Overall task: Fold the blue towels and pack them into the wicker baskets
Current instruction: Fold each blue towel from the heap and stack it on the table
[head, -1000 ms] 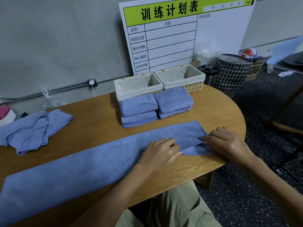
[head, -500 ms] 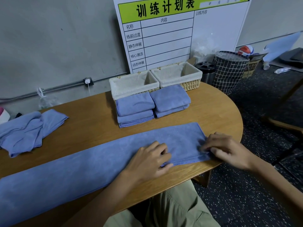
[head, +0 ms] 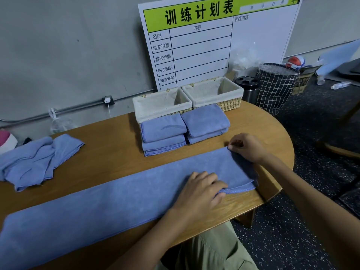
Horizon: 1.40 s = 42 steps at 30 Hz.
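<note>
- A long blue towel (head: 120, 203), folded into a strip, lies along the near edge of the bench (head: 109, 162).
- The left hand (head: 202, 193) pinches the near right corner; the right hand (head: 247, 148) pinches the far right corner.
- It looks light, soft and limp, likely to sag if lifted; take it by both end corners.
- Folded towels (head: 183, 131) sit just before two wicker baskets (head: 187, 100), not yet packed.
- Loose towels (head: 37, 160) wait far left.
</note>
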{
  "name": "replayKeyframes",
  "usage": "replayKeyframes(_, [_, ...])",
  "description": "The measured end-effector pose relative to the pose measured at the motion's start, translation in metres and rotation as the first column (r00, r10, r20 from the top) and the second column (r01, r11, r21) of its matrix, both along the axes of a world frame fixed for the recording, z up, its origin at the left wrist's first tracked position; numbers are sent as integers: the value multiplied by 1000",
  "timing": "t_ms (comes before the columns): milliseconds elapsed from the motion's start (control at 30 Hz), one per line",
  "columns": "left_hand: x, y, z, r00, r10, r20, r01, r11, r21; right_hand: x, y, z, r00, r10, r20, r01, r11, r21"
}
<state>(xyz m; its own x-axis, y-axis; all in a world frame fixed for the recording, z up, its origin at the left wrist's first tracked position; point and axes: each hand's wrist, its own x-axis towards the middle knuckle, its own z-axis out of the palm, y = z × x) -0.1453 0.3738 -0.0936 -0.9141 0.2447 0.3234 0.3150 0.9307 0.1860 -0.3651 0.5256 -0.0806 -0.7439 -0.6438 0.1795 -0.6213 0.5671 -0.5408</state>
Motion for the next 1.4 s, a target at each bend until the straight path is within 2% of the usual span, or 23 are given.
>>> replayKeyframes(233, [-32, 58, 8, 990, 139, -31, -142, 982, -121, -23, 1, 10, 967, 60, 247, -38, 995, -91])
replayKeyframes(300, [-46, 71, 11, 986, 165, -10, -165, 981, -103, -25, 1, 16, 938, 90, 336, -43, 989, -144])
replayKeyframes(400, [-63, 86, 15, 982, 188, 8, -187, 980, -72, -32, 4, 22, 895, 116, 432, -60, 988, -141])
replayKeyframes(567, [-80, 93, 19, 988, 149, 45, -144, 985, -93, -44, 9, 25, 858, 147, 493, -109, 988, -105])
replayKeyframes(767, [-83, 93, 27, 995, 40, 93, -12, 958, -288, -48, 12, 25, 830, 191, 524, -147, 981, -125])
replayKeyframes(867, [-81, 91, 34, 995, 4, 99, 24, 959, -282, -48, 11, 29, 809, 215, 546, -166, 976, -139])
replayKeyframes(933, [-81, 85, 39, 999, -13, 40, 24, 964, -264, -47, 11, 34, 789, 224, 573, -164, 974, -154])
replayKeyframes(1000, [-83, 77, 39, 1000, -23, -5, 22, 981, -191, -47, 12, 36, 760, 229, 608, -160, 973, -167])
replayKeyframes(1100, [-82, 65, 30, 1000, -11, 14, 11, 999, 45, -47, 12, 38, 722, 232, 652, -136, 971, -196])
replayKeyframes(1233, [-77, 59, 21, 996, 74, 49, -87, 927, 364, -44, 10, 37, 666, 197, 719, -59, 975, -213])
replayKeyframes(1300, [-72, 59, 18, 994, 104, 19, -101, 886, 453, -44, 10, 36, 613, 180, 769, -10, 975, -221])
replayKeyframes(1400, [-64, 55, 13, 993, 118, -23, -90, 857, 507, -47, 11, 32, 538, 217, 815, 35, 960, -279])
